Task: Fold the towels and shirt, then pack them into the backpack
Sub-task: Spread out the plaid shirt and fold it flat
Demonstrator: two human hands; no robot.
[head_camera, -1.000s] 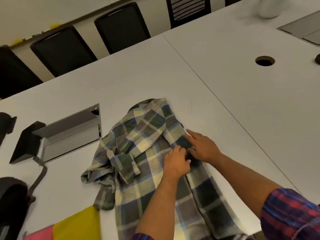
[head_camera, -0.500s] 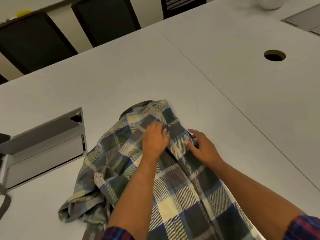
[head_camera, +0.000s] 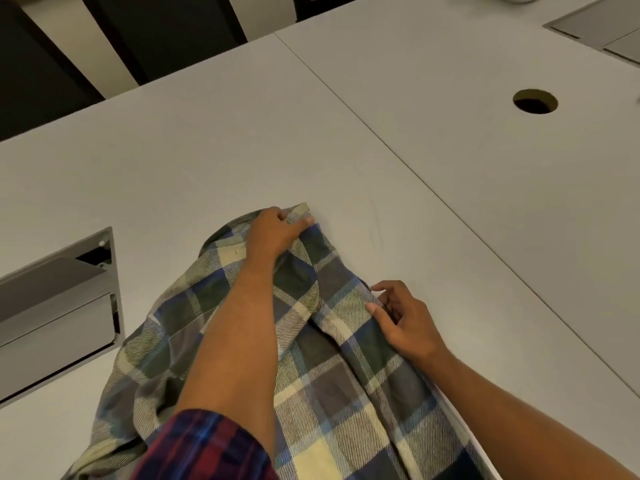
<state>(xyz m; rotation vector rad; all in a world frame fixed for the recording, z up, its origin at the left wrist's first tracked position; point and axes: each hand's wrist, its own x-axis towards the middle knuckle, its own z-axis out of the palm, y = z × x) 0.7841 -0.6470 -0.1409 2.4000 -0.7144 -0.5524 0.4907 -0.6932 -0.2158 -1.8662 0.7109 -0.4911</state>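
Observation:
A plaid shirt [head_camera: 329, 372] in green, blue and pale yellow lies spread and rumpled on the white table [head_camera: 214, 140], running from the middle down to the bottom edge. My left hand [head_camera: 277, 232] is at the shirt's far end, fingers closed on the cloth at the collar edge. My right hand [head_camera: 405, 322] rests on the shirt's right edge, fingers curled and pinching the fabric there. The towels and the backpack are out of view.
An open metal cable box [head_camera: 59, 306] is sunk in the table at the left. A round cable hole [head_camera: 535, 101] lies at the right, a grey flap [head_camera: 602, 26] at the top right. Dark chairs [head_camera: 162, 32] stand beyond the far edge.
My left hand has slid up the shirt from its middle to the far collar end. My right hand stayed on the right edge. The view has moved closer and the towels have dropped out of it.

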